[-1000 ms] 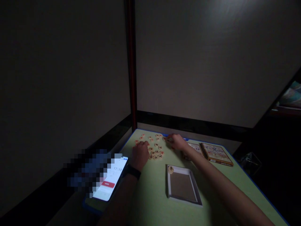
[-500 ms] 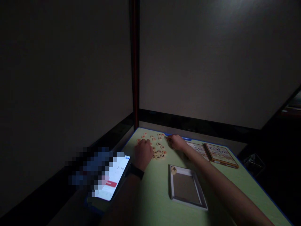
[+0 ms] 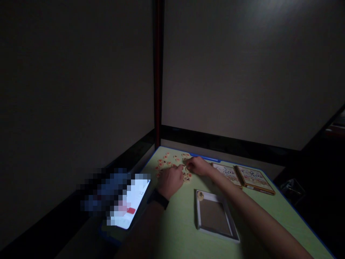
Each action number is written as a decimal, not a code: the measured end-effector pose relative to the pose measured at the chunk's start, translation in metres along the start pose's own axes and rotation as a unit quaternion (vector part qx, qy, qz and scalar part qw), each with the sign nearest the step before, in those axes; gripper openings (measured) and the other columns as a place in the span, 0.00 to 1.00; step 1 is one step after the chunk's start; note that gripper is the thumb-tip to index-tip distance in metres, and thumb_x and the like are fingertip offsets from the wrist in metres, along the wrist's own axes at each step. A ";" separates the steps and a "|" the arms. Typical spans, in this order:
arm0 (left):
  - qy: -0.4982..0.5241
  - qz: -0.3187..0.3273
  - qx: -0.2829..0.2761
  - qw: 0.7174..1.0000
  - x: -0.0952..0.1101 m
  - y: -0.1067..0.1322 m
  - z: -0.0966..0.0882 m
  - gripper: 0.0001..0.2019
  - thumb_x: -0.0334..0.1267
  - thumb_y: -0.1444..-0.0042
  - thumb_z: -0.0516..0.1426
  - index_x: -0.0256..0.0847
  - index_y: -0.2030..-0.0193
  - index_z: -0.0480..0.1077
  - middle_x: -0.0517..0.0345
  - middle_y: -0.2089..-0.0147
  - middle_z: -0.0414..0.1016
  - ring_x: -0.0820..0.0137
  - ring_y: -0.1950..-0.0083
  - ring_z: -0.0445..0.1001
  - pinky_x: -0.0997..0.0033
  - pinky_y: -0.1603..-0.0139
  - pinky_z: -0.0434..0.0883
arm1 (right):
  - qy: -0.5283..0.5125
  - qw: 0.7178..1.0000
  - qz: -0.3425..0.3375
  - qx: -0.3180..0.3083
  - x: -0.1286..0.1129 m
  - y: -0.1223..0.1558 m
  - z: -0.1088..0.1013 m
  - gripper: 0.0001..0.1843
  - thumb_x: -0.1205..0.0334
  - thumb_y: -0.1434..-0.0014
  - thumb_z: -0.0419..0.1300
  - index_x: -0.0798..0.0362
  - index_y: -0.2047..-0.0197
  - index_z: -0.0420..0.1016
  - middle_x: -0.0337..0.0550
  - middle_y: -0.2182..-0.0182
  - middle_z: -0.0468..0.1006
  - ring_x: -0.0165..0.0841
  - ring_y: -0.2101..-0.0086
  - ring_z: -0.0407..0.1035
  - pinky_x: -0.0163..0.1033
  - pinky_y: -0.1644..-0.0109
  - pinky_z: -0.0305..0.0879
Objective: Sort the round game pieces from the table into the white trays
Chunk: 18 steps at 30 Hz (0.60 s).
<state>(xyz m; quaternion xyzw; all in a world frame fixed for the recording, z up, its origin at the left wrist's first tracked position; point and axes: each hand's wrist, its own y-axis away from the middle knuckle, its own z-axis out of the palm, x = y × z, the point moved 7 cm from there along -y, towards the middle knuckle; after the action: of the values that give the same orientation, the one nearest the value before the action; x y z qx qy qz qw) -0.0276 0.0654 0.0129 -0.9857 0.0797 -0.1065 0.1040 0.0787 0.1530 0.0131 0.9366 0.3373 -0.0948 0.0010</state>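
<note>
Several round wooden game pieces point(image 3: 168, 162) with red and black marks lie scattered at the far end of a green table point(image 3: 178, 219). My left hand point(image 3: 170, 180) rests knuckles up on the near side of the pile, fingers curled over some pieces. My right hand point(image 3: 198, 166) reaches in from the right, fingers bent down onto pieces in the pile's middle. The two hands almost touch. What each hand holds, if anything, is hidden in the dim light. A dark band point(image 3: 159, 198) circles my left wrist.
A shallow white box tray point(image 3: 216, 220) with one round piece point(image 3: 200, 195) in its far corner lies near my right forearm. Two printed boards point(image 3: 254, 179) lie at the right. A lit phone point(image 3: 129, 205) sits at the table's left edge. Walls stand close behind.
Both hands have drawn together toward the pile's middle: the left moved right, the right moved left. The camera view shifted slightly.
</note>
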 end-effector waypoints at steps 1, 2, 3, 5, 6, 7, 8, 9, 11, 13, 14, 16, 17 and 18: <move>0.001 0.016 -0.003 1.000 0.006 0.002 0.002 0.11 0.36 0.36 0.48 0.43 0.51 0.69 0.50 0.59 0.79 0.63 0.58 0.78 0.65 0.57 0.70 | -0.006 1.000 -0.009 -0.003 -0.002 0.000 0.002 0.15 0.74 0.49 0.58 0.51 0.62 0.82 0.41 0.67 0.83 0.33 0.65 0.74 0.32 0.62 0.60; 0.000 0.028 -0.007 1.000 0.010 0.003 0.004 0.12 0.37 0.36 0.48 0.42 0.51 0.69 0.49 0.59 0.79 0.62 0.58 0.78 0.64 0.56 0.70 | -0.012 1.000 -0.017 -0.006 -0.003 0.000 0.003 0.15 0.74 0.49 0.58 0.51 0.63 0.82 0.40 0.68 0.83 0.33 0.65 0.74 0.32 0.62 0.61; -0.001 0.036 -0.011 0.999 0.014 0.004 0.005 0.12 0.37 0.36 0.48 0.41 0.52 0.70 0.48 0.58 0.79 0.62 0.57 0.78 0.63 0.56 0.70 | -0.018 1.000 -0.024 -0.007 -0.003 0.000 0.005 0.15 0.75 0.50 0.57 0.52 0.64 0.82 0.40 0.68 0.83 0.32 0.65 0.74 0.31 0.62 0.61; -0.003 0.046 -0.015 0.999 0.019 0.006 0.007 0.13 0.37 0.36 0.47 0.39 0.54 0.71 0.46 0.57 0.78 0.61 0.56 0.77 0.63 0.54 0.70 | -0.027 0.999 -0.033 -0.008 -0.003 0.000 0.006 0.15 0.76 0.50 0.56 0.52 0.65 0.82 0.40 0.69 0.83 0.32 0.66 0.74 0.31 0.63 0.60; -0.003 0.048 -0.017 0.999 0.021 0.006 0.008 0.14 0.37 0.36 0.46 0.39 0.55 0.71 0.46 0.57 0.78 0.61 0.56 0.77 0.62 0.54 0.70 | -0.030 0.999 -0.036 -0.007 -0.003 -0.001 0.006 0.15 0.76 0.50 0.56 0.53 0.65 0.82 0.39 0.69 0.82 0.31 0.67 0.74 0.31 0.64 0.60; -0.004 0.050 -0.017 0.999 0.021 0.006 0.008 0.14 0.37 0.35 0.46 0.38 0.55 0.72 0.45 0.58 0.79 0.61 0.56 0.77 0.62 0.55 0.70 | -0.033 0.999 -0.038 -0.006 -0.003 -0.001 0.007 0.15 0.76 0.50 0.56 0.53 0.66 0.81 0.39 0.69 0.82 0.31 0.68 0.73 0.31 0.64 0.60; -0.003 0.050 -0.017 0.999 0.022 0.006 0.008 0.14 0.37 0.35 0.46 0.38 0.55 0.72 0.45 0.58 0.79 0.61 0.57 0.78 0.62 0.55 0.70 | -0.035 0.999 -0.040 -0.006 -0.003 -0.001 0.007 0.14 0.76 0.50 0.56 0.53 0.66 0.81 0.39 0.70 0.82 0.31 0.68 0.73 0.31 0.64 0.60; -0.003 0.051 -0.016 0.999 0.022 0.006 0.007 0.14 0.36 0.36 0.46 0.38 0.56 0.72 0.45 0.58 0.79 0.61 0.57 0.78 0.62 0.56 0.71 | -0.036 0.998 -0.042 -0.005 -0.003 -0.001 0.008 0.14 0.75 0.50 0.57 0.53 0.66 0.81 0.39 0.70 0.82 0.31 0.68 0.73 0.31 0.64 0.60; 0.000 0.049 -0.017 0.999 0.022 0.007 0.007 0.14 0.36 0.36 0.46 0.38 0.55 0.72 0.46 0.58 0.79 0.61 0.57 0.78 0.62 0.55 0.71 | -0.036 0.998 -0.044 -0.006 -0.004 -0.001 0.010 0.13 0.75 0.51 0.58 0.53 0.66 0.81 0.39 0.70 0.82 0.31 0.68 0.73 0.31 0.64 0.60; 0.004 0.044 -0.020 0.999 0.021 0.007 0.007 0.14 0.36 0.36 0.46 0.38 0.54 0.72 0.46 0.57 0.79 0.61 0.55 0.77 0.62 0.55 0.71 | -0.033 0.999 -0.042 -0.006 -0.003 -0.001 0.011 0.12 0.74 0.51 0.59 0.52 0.67 0.81 0.39 0.71 0.82 0.31 0.68 0.73 0.31 0.64 0.59; 0.004 0.040 -0.022 0.999 0.021 0.006 0.007 0.14 0.36 0.36 0.46 0.39 0.54 0.73 0.46 0.57 0.79 0.62 0.55 0.77 0.63 0.54 0.70 | -0.031 0.999 -0.039 -0.006 -0.002 -0.002 0.011 0.12 0.74 0.51 0.58 0.52 0.67 0.81 0.38 0.71 0.82 0.31 0.68 0.73 0.30 0.65 0.59; 0.004 0.034 -0.024 0.999 0.020 0.006 0.007 0.14 0.36 0.36 0.46 0.39 0.55 0.73 0.46 0.57 0.79 0.62 0.54 0.77 0.63 0.54 0.70 | -0.025 0.999 -0.028 -0.001 0.001 -0.005 0.008 0.12 0.74 0.49 0.57 0.52 0.68 0.80 0.38 0.71 0.81 0.30 0.68 0.73 0.30 0.65 0.59; 0.003 0.032 -0.023 0.999 0.020 0.006 0.007 0.14 0.36 0.36 0.46 0.38 0.56 0.73 0.46 0.57 0.79 0.62 0.54 0.77 0.63 0.54 0.70 | -0.020 1.000 -0.020 0.004 0.002 -0.008 0.006 0.12 0.74 0.49 0.56 0.52 0.68 0.80 0.38 0.71 0.81 0.30 0.69 0.72 0.31 0.65 0.58; 0.002 0.032 -0.022 0.999 0.020 0.006 0.007 0.14 0.36 0.36 0.46 0.38 0.57 0.73 0.46 0.57 0.79 0.62 0.55 0.77 0.63 0.54 0.70 | -0.015 1.000 -0.009 0.012 0.005 -0.011 0.004 0.13 0.74 0.48 0.56 0.52 0.68 0.80 0.39 0.70 0.81 0.31 0.68 0.72 0.31 0.65 0.58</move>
<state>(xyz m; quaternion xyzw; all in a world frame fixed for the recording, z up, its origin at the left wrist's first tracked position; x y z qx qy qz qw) -0.0075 0.0576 0.0083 -0.9844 0.1134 -0.1036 0.0853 0.0748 0.1639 0.0093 0.9319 0.3446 -0.1128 -0.0059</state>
